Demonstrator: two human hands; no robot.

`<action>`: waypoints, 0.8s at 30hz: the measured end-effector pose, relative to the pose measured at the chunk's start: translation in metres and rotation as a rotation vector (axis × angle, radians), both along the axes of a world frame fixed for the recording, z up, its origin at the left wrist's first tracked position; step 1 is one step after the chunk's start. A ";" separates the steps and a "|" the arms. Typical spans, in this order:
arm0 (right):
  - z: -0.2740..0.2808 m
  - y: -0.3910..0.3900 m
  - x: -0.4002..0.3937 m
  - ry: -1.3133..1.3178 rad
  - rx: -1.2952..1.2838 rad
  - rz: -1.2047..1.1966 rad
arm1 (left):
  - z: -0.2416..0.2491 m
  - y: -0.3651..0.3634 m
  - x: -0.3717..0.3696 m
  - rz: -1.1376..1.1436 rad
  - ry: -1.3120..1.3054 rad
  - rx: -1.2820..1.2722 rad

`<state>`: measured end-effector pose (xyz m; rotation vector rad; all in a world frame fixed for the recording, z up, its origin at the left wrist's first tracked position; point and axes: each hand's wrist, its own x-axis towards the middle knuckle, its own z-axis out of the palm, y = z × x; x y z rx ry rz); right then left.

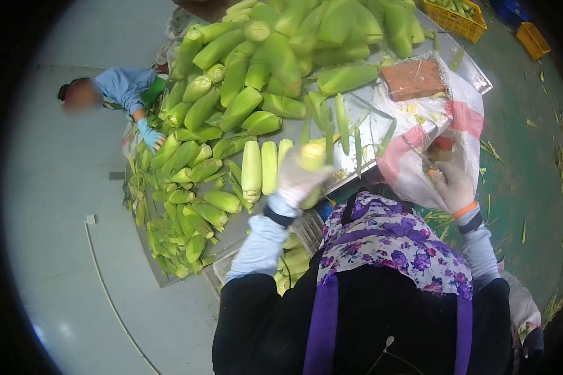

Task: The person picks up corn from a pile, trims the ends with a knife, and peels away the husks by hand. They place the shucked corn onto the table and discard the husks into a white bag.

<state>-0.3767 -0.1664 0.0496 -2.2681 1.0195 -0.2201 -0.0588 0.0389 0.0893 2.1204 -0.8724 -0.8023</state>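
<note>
My left hand [299,178], gloved and slightly blurred, is closed around an ear of corn [313,156] whose pale cut end faces up. Beside it, a few pale green trimmed corn ears [251,172] lie in a row on the metal table [288,129]. My right hand [455,187], also gloved, is closed on a knife [430,172]; a bit of orange handle shows and the thin blade points up-left over the white and pink sack [466,119]. Loose green husk leaves [342,125] are strewn between the hands.
A big heap of unhusked corn [238,112] covers the table's far and left parts. A reddish brick [413,79] rests on the sack. A crate of corn [294,262] stands by my left side. Across the table, a co-worker's gloved hand [150,134] touches the heap.
</note>
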 end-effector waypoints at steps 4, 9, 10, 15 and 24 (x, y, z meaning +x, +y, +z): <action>-0.030 0.016 0.032 -0.124 0.001 0.000 | -0.024 0.031 0.086 0.082 -0.347 0.282; -0.028 0.033 0.056 -0.028 0.077 -0.009 | -0.024 0.033 0.103 -0.228 -0.742 0.798; -0.037 0.034 0.054 -0.030 0.069 -0.027 | -0.030 0.036 0.109 -0.222 -0.692 0.771; -0.045 0.034 0.048 -0.064 0.045 -0.147 | -0.047 0.015 0.162 -0.084 -0.412 0.260; 0.009 0.058 0.088 -0.056 -0.013 -0.149 | -0.078 -0.157 0.264 -0.361 -1.429 0.128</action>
